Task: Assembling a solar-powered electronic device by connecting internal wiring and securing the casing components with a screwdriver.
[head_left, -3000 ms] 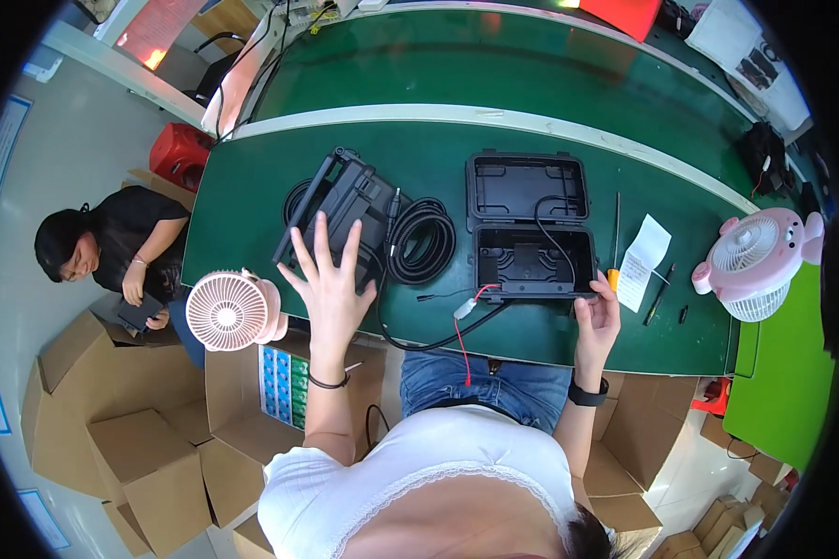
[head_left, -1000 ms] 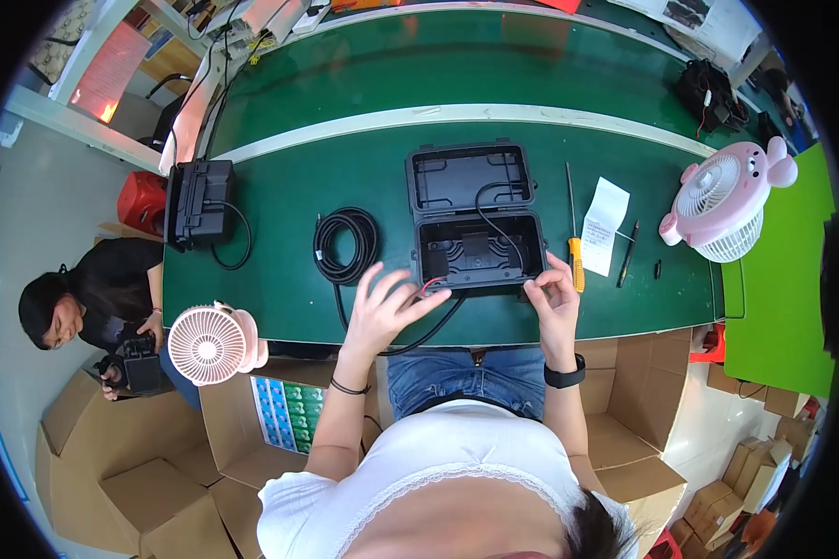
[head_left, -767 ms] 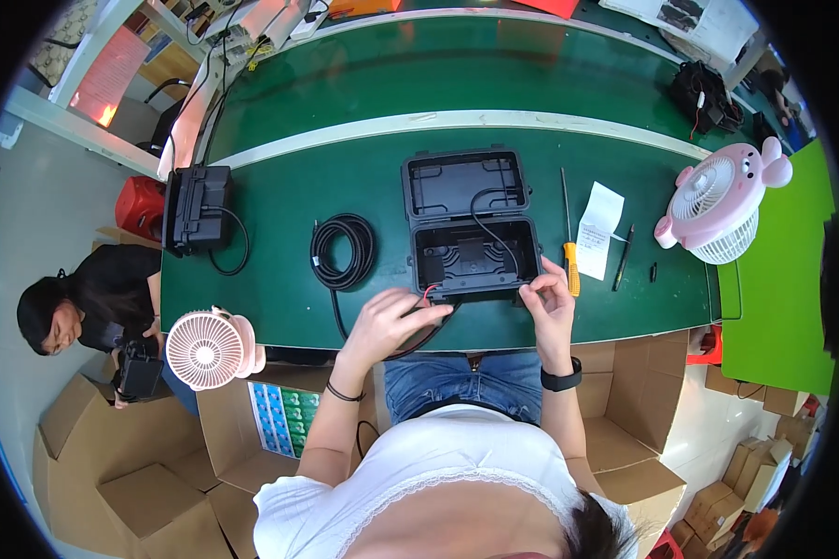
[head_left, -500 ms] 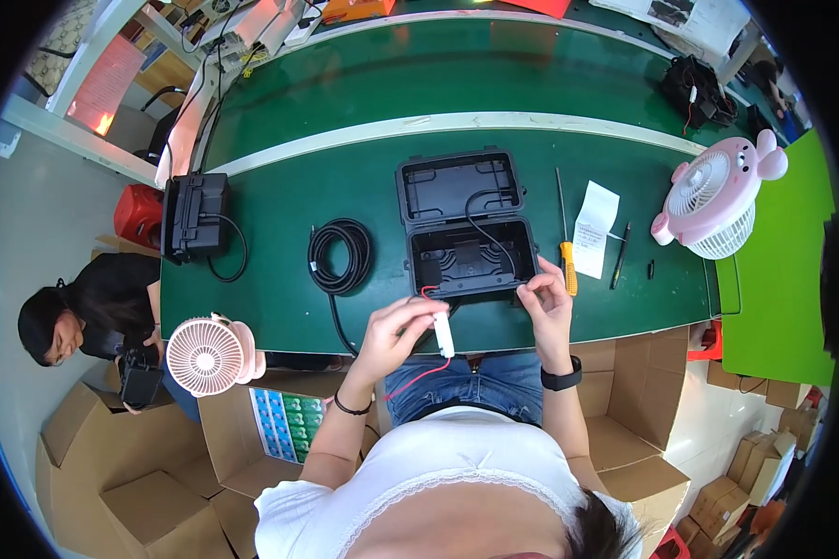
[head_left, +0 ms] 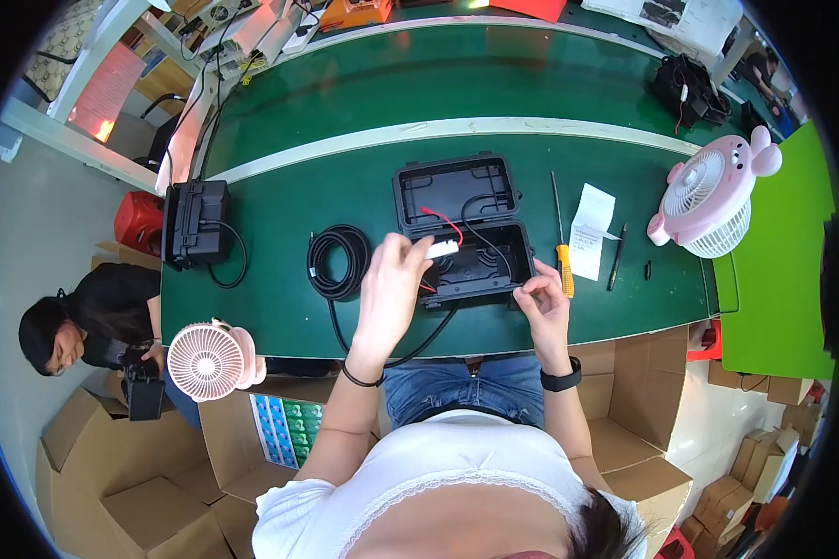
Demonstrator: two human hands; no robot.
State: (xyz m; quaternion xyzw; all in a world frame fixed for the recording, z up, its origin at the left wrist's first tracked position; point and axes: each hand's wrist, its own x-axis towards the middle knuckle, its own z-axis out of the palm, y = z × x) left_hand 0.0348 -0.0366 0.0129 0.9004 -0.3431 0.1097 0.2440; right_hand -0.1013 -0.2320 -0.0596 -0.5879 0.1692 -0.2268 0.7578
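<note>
An open black plastic box point(head_left: 438, 189) lies on the bench in front of me, its lid tipped to the far side. A black wire loops from the lid into the box. My left hand point(head_left: 393, 284) pinches a small white block point(head_left: 444, 250) at the box's left side. From this block a red wire point(head_left: 449, 221) arches up over the lid. My right hand point(head_left: 545, 300) has its thumb and fingers closed at the box's near right corner; what they grip is partly hidden. A black cable runs under my left forearm towards the box.
A coiled black cable point(head_left: 319, 263) lies left of the box. To the right are a yellow-handled screwdriver point(head_left: 565, 267), a paper slip point(head_left: 587, 244), a black pen point(head_left: 617, 259) and a pink fan point(head_left: 704, 191). Another black box point(head_left: 199, 219) and a small fan point(head_left: 205, 361) stand left. A person point(head_left: 103, 312) sits beyond.
My left hand has carried the white block forward from the near edge to over the box, and its red wire now points away from me. My right hand stays at the corner.
</note>
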